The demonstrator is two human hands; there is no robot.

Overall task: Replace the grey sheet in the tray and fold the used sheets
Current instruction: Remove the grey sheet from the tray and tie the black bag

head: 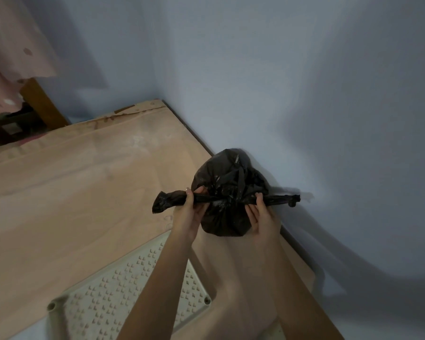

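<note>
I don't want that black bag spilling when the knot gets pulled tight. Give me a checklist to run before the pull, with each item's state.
1. Left hand holds the left tail of the black bag: ok.
2. Right hand holds the right tail: ok.
3. Tails cross at a knot between the two grips: ok; how tight it is, cannot tell.
4. Bag rests on the tan floor sheet: cannot tell, its base is hidden by the hands.
5. Tears in the bag: cannot tell, too dark.
6. Perforated tray lies apart from the bag: ok.
</note>
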